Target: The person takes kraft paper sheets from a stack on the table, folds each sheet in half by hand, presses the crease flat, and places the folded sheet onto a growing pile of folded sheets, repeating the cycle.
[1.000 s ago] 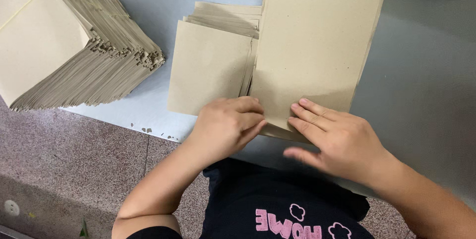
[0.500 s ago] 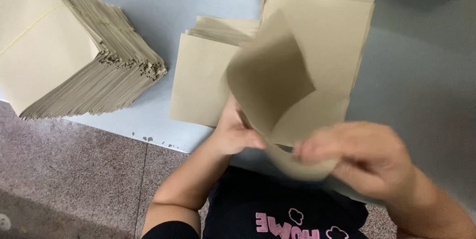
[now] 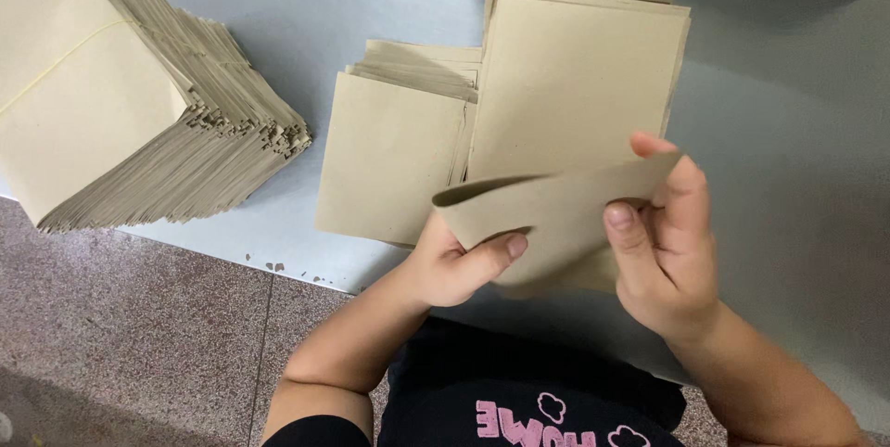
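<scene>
Flanking the held sheet [image 3: 556,215]: paper stacks [image 3: 575,76], bundle [image 3: 120,104].

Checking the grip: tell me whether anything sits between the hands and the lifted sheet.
Nothing visible does. The left hand and right hand both pinch the bent brown sheet directly, held above the table and the stacks.

Left hand [image 3: 456,266] and right hand [image 3: 669,248] raised close together, thumbs pinched forward, forearms bent inward
</scene>
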Demonstrator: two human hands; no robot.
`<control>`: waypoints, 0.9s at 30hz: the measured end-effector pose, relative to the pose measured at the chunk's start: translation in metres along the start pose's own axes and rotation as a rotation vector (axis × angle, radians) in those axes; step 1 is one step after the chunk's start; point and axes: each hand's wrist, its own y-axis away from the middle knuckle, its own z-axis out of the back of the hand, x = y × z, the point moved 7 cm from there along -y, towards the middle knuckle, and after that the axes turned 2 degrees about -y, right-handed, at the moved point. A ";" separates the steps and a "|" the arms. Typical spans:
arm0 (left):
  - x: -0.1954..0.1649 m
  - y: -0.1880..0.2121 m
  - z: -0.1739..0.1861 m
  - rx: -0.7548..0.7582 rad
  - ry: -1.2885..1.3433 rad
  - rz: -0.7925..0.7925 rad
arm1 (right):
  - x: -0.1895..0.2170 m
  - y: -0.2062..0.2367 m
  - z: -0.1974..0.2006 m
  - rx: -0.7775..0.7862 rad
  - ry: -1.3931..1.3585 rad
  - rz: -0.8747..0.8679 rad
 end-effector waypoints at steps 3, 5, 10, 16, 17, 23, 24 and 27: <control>0.003 0.003 0.001 -0.002 0.015 -0.027 | -0.008 0.006 0.003 -0.026 0.027 0.021; 0.004 0.003 -0.001 -0.010 0.015 -0.025 | -0.012 0.010 0.007 -0.031 0.112 0.039; 0.002 0.000 0.000 -0.236 0.123 0.013 | -0.025 0.017 0.022 -0.159 0.193 -0.102; -0.013 -0.002 0.004 -0.340 0.079 0.101 | 0.010 -0.012 0.016 -0.065 0.045 -0.095; -0.014 -0.002 0.003 -0.319 0.022 0.150 | 0.029 -0.018 0.016 -0.033 0.276 0.037; -0.040 -0.002 -0.038 0.130 -0.698 -0.032 | 0.043 -0.014 -0.020 0.263 0.823 0.264; -0.041 -0.001 -0.039 0.153 -0.699 -0.036 | 0.039 -0.010 -0.020 0.265 0.755 0.266; -0.047 0.006 -0.036 0.229 -0.731 -0.040 | 0.039 -0.002 0.002 0.156 0.911 0.447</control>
